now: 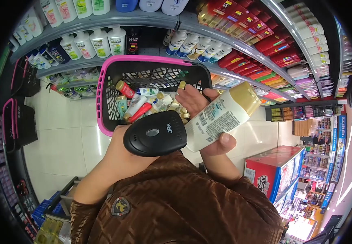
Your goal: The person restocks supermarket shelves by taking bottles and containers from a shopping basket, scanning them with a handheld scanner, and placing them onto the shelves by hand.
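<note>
My left hand (pixel 119 142) is wrapped round a black barcode scanner (pixel 153 133) marked JRK, whose head covers most of the fingers. My right hand (pixel 224 142) holds a white shampoo bottle (pixel 218 116) with a gold cap, thumb on the near side and other fingers behind it. The bottle is tilted, cap towards the upper right, its printed back label and barcode facing up. The scanner's front end is close to the bottle's base; I cannot tell whether they touch. Beyond both hands stands a black basket with a pink rim (pixel 99 95), holding several bottles and tubes (pixel 137 106).
Shelves with white shampoo bottles (pixel 100 43) and red boxes (pixel 241 20) curve round the far side. More black baskets (pixel 17 122) stand at the left. A red and blue chest (pixel 273 171) is at the right, on a pale tiled floor (pixel 58 142).
</note>
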A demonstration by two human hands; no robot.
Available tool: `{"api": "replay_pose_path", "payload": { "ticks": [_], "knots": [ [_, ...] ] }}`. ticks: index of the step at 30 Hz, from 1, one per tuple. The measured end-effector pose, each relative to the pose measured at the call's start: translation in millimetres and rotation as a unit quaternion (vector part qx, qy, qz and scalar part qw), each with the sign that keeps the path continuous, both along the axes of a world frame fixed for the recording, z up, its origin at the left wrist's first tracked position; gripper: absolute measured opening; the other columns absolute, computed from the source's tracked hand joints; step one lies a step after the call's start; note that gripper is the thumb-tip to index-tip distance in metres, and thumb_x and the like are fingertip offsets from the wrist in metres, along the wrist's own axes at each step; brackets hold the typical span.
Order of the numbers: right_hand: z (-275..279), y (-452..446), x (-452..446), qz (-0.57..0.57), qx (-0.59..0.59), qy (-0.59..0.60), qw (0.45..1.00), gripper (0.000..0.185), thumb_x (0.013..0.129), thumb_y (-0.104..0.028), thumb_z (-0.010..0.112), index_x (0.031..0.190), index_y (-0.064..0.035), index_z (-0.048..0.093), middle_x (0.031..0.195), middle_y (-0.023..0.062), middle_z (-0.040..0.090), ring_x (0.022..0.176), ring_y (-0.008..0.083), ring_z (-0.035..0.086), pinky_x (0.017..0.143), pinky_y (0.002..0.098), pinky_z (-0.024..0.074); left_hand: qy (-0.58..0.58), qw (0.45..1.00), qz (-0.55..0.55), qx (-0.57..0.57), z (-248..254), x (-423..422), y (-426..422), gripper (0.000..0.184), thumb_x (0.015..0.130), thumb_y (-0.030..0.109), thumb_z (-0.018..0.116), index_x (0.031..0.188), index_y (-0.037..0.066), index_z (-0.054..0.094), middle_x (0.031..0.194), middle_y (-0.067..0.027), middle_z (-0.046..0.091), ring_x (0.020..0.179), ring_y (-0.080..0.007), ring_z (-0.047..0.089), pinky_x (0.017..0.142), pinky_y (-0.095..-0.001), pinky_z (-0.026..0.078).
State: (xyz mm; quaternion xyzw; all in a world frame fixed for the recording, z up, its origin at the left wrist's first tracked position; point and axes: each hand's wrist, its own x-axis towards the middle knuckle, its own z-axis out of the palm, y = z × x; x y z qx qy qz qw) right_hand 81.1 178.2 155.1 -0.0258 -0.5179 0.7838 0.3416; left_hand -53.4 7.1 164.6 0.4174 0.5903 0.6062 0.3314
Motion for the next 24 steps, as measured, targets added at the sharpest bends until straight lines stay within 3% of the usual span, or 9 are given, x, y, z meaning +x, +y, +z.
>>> {"api": "replay_pose_path", "payload": {
  "ticks": [3,7,10,13,16,18,20,21,24],
  "knots": [
    [-3,7,6,0.008,0.001,0.001,1.0,0.096,0.074,-0.057,0.063,0.147,-0.0023,0.034,0.148,0.0366,0.04,0.136,0.0519,0.043,0.117,0.0628,0.0263,0.062,0.998,-0.018,0.014,-6,1,8,0.035,0.075,0.003,0.08,0.107,-0.002,0.068,0.094,-0.0133,0.075,0.086,-0.0224,0.074,0.076,-0.0307,0.056],
    [-1,13,18,-0.005,-0.021,-0.001,1.0,0.097,0.074,-0.058,0.063,0.146,-0.0014,0.034,0.148,0.0365,0.041,0.135,0.0516,0.045,0.117,0.0623,0.0274,0.041,0.999,-0.015,-0.022,-2,12,23,0.036,0.074,0.005,0.081,0.107,-0.003,0.068,0.097,-0.0137,0.075,0.088,-0.0237,0.074,0.079,-0.0321,0.056],
    [2,25,27,0.018,-0.039,-0.008,0.999,0.096,0.071,-0.053,0.068,0.145,-0.0009,0.034,0.149,0.0335,0.042,0.139,0.0458,0.043,0.12,0.0586,0.0244,0.073,0.996,-0.037,0.024,-6,15,34,0.04,0.074,0.005,0.081,0.111,-0.002,0.068,0.1,-0.0144,0.075,0.092,-0.0251,0.074,0.083,-0.0331,0.055],
    [6,36,33,0.026,-0.035,-0.009,0.999,0.097,0.07,-0.054,0.068,0.144,-0.0009,0.035,0.15,0.0333,0.041,0.14,0.0441,0.043,0.12,0.0562,0.0247,0.068,0.997,-0.01,0.041,-5,23,43,0.044,0.074,0.005,0.081,0.116,-0.002,0.067,0.104,-0.0142,0.075,0.096,-0.0221,0.073,0.087,-0.0325,0.054],
    [12,42,43,0.016,-0.069,-0.001,0.998,0.097,0.071,-0.053,0.07,0.144,-0.0009,0.034,0.147,0.0328,0.045,0.14,0.0413,0.043,0.12,0.052,0.0256,-0.008,0.999,0.014,-0.041,-2,30,43,0.05,0.074,0.005,0.082,0.121,-0.004,0.065,0.11,-0.0118,0.074,0.101,-0.0161,0.07,0.091,-0.031,0.053],
    [10,67,46,-0.017,-0.065,-0.024,0.997,0.096,0.074,-0.053,0.073,0.144,-0.0008,0.033,0.127,0.0274,0.061,0.121,0.0352,0.06,0.107,0.0455,0.043,-0.007,0.999,0.031,0.005,-10,35,52,0.053,0.074,0.003,0.082,0.123,-0.004,0.064,0.108,-0.0101,0.074,0.098,-0.0135,0.069,0.091,-0.0302,0.052],
    [7,114,55,-0.035,-0.008,0.013,0.999,0.094,0.076,-0.054,0.074,0.141,-0.0007,0.033,0.099,0.0185,0.066,0.091,0.0269,0.068,0.082,0.0383,0.0545,-0.092,0.994,0.046,-0.046,-14,37,63,0.047,0.074,0.002,0.083,0.118,-0.003,0.067,0.103,-0.0067,0.074,0.092,-0.0107,0.069,0.086,-0.0291,0.054],
    [26,131,49,-0.138,0.036,0.026,0.989,0.09,0.077,-0.056,0.072,0.138,-0.0009,0.035,0.086,0.0129,0.062,0.07,0.0206,0.065,0.062,0.0321,0.0537,-0.124,0.989,0.033,-0.073,-15,36,65,0.045,0.075,0.001,0.082,0.117,-0.003,0.067,0.1,-0.0055,0.074,0.087,-0.0097,0.068,0.082,-0.0286,0.054],
    [85,226,48,-0.285,0.2,0.1,0.932,0.078,0.086,-0.051,0.068,0.138,-0.0015,0.036,0.088,0.0109,0.061,0.069,0.0167,0.062,0.059,0.0297,0.0521,-0.112,0.991,0.062,-0.035,-10,48,79,0.031,0.078,-0.003,0.077,0.108,-0.002,0.068,0.083,-0.0041,0.072,0.071,-0.0099,0.067,0.066,-0.0265,0.053]
  ]
}}
